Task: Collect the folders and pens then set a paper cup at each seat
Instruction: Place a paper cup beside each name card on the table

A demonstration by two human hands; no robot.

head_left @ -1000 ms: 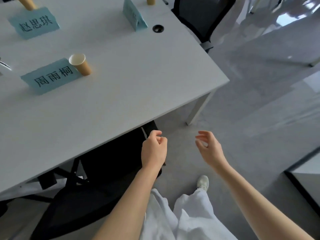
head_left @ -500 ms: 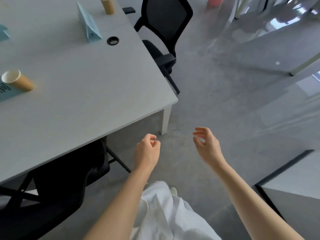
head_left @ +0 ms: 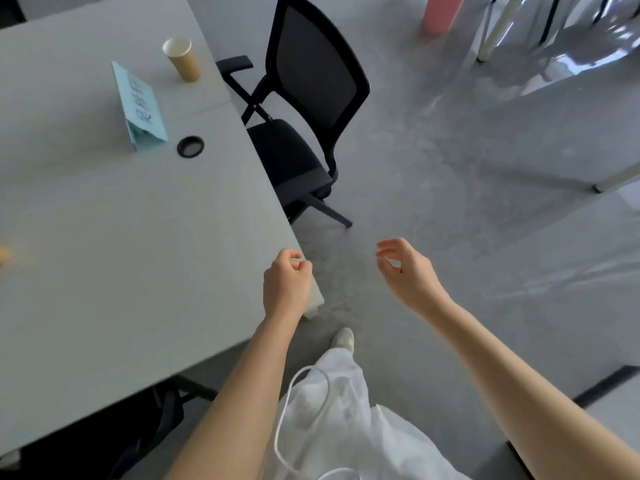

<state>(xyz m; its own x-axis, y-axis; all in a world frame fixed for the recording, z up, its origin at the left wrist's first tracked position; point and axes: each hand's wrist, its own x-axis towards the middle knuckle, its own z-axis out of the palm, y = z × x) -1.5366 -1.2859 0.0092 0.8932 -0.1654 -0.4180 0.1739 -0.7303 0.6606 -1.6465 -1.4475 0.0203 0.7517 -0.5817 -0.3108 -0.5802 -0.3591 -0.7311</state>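
name card [head_left: 140, 107], txt blurred, unreadable

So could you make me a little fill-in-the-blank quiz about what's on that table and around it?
1. The paper cup stands beside a folded name card coloured ____.
2. The chair next to the table is coloured ____.
3. The left hand and right hand hold ____.
4. The tall cylinder on the floor is coloured ____.

Missing words: blue; black; nothing; pink
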